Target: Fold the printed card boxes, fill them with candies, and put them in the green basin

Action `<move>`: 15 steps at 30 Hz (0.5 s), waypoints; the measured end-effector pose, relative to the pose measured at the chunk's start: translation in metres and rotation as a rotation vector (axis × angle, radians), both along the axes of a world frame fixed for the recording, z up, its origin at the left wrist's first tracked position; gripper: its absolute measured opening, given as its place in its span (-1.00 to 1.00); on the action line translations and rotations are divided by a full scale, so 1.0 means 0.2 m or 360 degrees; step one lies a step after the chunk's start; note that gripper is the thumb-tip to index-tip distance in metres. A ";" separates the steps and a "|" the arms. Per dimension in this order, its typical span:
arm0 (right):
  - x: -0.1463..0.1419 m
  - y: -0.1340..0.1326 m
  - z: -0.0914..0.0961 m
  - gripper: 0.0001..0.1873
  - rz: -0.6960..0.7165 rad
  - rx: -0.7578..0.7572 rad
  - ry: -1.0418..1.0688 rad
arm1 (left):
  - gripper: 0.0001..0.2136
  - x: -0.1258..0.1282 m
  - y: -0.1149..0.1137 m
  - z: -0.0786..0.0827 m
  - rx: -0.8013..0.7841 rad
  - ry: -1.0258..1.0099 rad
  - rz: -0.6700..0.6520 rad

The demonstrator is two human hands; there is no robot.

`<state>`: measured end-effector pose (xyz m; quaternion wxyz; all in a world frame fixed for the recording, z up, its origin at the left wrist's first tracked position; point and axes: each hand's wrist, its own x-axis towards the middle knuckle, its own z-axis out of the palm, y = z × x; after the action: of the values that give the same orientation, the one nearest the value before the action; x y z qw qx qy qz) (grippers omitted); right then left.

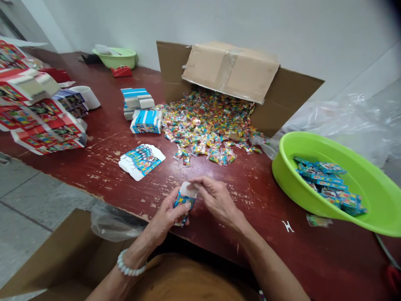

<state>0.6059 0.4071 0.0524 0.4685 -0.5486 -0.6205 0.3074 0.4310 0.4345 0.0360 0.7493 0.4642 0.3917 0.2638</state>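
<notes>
My left hand (166, 215) grips a small blue printed box (184, 203) near the table's front edge. My right hand (214, 198) pinches the box's white top flap with its fingertips. A heap of small wrapped candies (206, 123) spills from a tipped cardboard carton (232, 71) just beyond my hands. A fan of flat blue box blanks (141, 161) lies to the left of the box. A green basin (372, 200) at the right holds several filled blue boxes (328, 184).
Stacks of blue blanks (140, 109) and red printed cartons (37, 113) stand at the left. A second green basin (116, 57) and a red tape dispenser (121, 71) sit at the back. An open carton (62, 255) lies below the table edge; clear plastic (351, 117) at right.
</notes>
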 end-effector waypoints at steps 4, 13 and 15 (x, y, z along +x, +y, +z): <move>0.02 0.01 -0.04 -0.67 -0.0142 -0.0312 0.0751 | -0.59 0.03 0.00 0.02 -0.0374 -0.0079 0.0295; -0.08 -0.02 -0.10 -0.88 -0.0047 -0.0071 0.0762 | -0.67 0.03 0.01 0.03 -0.0180 -0.0197 0.0305; -0.07 -0.03 -0.09 -0.90 0.0038 0.0172 0.0466 | -0.65 0.02 0.02 0.05 -0.0422 -0.0246 0.0266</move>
<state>0.5925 0.4013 0.0348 0.5792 -0.4646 -0.5676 0.3559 0.4347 0.4390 0.0459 0.8073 0.3055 0.4014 0.3062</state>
